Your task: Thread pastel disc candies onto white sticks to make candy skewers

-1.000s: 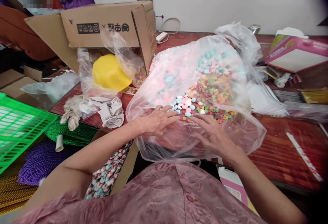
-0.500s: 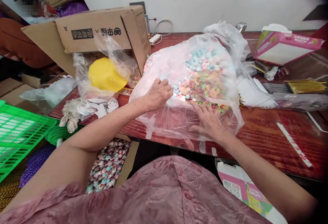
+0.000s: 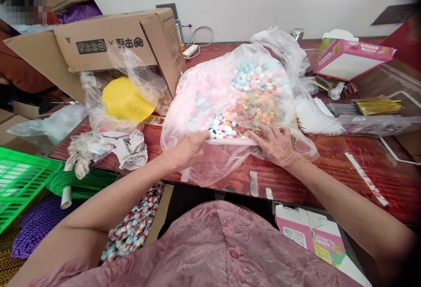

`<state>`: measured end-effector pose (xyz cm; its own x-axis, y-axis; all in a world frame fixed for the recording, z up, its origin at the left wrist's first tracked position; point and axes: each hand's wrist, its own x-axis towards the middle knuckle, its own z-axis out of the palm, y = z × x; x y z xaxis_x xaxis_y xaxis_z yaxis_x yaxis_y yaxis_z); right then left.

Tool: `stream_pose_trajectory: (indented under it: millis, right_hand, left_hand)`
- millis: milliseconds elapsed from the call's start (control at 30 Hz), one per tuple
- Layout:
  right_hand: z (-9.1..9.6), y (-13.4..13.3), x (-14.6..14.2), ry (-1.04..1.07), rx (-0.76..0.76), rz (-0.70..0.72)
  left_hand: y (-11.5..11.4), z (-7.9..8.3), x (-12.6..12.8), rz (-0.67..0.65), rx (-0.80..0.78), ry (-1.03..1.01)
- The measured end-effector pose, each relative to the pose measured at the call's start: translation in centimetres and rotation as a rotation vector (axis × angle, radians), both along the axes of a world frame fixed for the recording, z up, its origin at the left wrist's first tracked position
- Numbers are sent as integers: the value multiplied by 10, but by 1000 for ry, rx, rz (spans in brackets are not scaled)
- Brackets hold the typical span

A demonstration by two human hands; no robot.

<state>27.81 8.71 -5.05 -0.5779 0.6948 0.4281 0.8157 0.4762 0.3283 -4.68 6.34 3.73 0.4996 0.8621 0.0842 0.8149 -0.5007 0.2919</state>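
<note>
A big clear plastic bag (image 3: 200,103) lies on the red-brown wooden table (image 3: 345,177), filled with small pink, blue and white candies (image 3: 223,128) and colourful rings (image 3: 253,105). My left hand (image 3: 186,149) presses on the bag's near left side, fingers curled on the plastic by the candies. On the near right side of the bag rests my right hand (image 3: 276,144), fingers spread flat. Both hands are on the outside of the plastic.
A tipped cardboard box (image 3: 108,44) stands at the left with a yellow bowl (image 3: 123,99) in plastic. Crumpled paper (image 3: 131,147) lies nearby. A pink carton (image 3: 351,59) sits back right. A green crate (image 3: 19,182), cord spools and a box of wrapped sweets (image 3: 134,225) sit below left.
The bag has settled lower and flatter on the table. My left hand slid down from the bag's top to its near edge; my right hand shifted slightly farther onto the bag.
</note>
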Motion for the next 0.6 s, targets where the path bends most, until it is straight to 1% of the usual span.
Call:
stream_pose_trajectory:
  millis: [67, 167, 233, 267, 333, 400, 433, 467, 500, 533, 600]
  right_hand:
    - [-3, -8, 5, 20, -10, 12]
    - [4, -24, 2, 72, -5, 62]
    - [12, -37, -6, 153, 1, 149]
    - [16, -44, -13, 206, -9, 219]
    - [22, -59, -31, 285, -103, 401]
    - [26, -68, -57, 259, -294, 578]
    - [27, -69, -71, 212, -388, 627]
    - [27, -68, -86, 153, -469, 627]
    - [26, -63, -101, 111, -528, 594]
    - [24, -56, -115, 92, -575, 525]
    - [19, -36, -137, 137, -616, 303]
  left_hand:
    - [-8, -14, -4, 11, -82, -163]
    - [-11, -26, -6, 65, -127, -309]
    - [-10, -29, -6, 73, -126, -343]
    - [-9, -31, -6, 63, -114, -348]
    - [-6, -33, -7, 26, -59, -343]
    - [-1, -35, -9, -16, 18, -326]
    - [2, -36, -9, -32, 59, -321]
    - [5, -36, -10, -41, 95, -317]
    - [7, -37, -10, -46, 127, -315]
    - [9, -38, -11, -48, 154, -315]
    - [8, -41, -12, -63, 204, -322]
